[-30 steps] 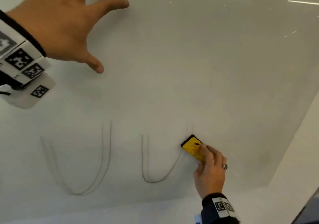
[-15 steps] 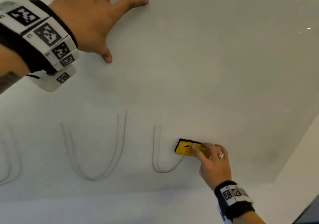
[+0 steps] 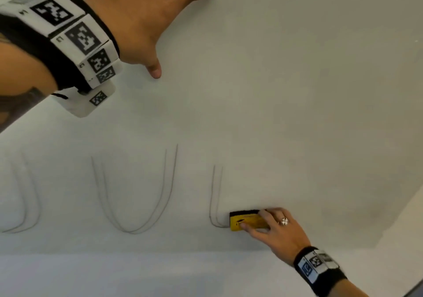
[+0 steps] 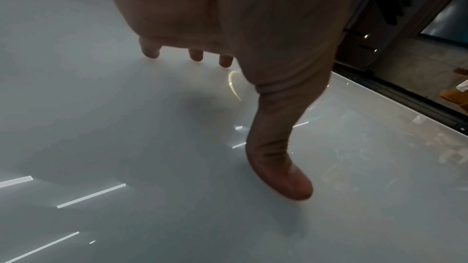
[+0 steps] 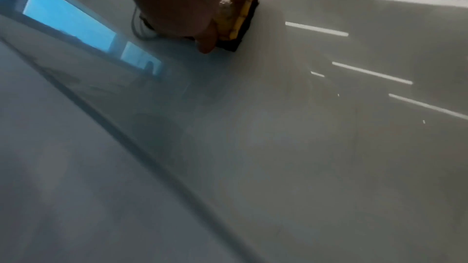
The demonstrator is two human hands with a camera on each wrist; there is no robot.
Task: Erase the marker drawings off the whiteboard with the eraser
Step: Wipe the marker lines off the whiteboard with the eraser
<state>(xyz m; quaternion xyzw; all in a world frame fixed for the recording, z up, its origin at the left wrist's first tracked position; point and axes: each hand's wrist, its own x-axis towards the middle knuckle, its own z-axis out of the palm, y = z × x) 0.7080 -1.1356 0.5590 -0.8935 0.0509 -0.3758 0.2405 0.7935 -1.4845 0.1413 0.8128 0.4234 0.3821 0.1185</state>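
A glossy whiteboard (image 3: 286, 90) fills the head view. A yellow eraser (image 3: 246, 222) with a black felt edge lies flat against it, low and right of centre. My right hand (image 3: 270, 225) grips the eraser, fingers curled over it. Just left of the eraser stands what is left of a thin U-shaped marker drawing (image 3: 216, 200). A whole double-line U drawing (image 3: 135, 200) is further left, and a third drawing (image 3: 23, 196) is cut by the left edge. My left hand (image 3: 146, 17) is spread flat on the board at the top, fingertips (image 4: 196, 55) and thumb touching it.
The board's lower edge meets a white wall strip (image 3: 160, 273). Its right edge (image 3: 409, 200) runs diagonally at the right. Ceiling lights are mirrored in the board (image 5: 372, 72). A dark frame and floor lie beyond the board's edge (image 4: 405, 91) in the left wrist view.
My right hand has slid the eraser down and to the left along the right arm and bottom of the U, wiping that part away. The left hand has settled flat on the board.
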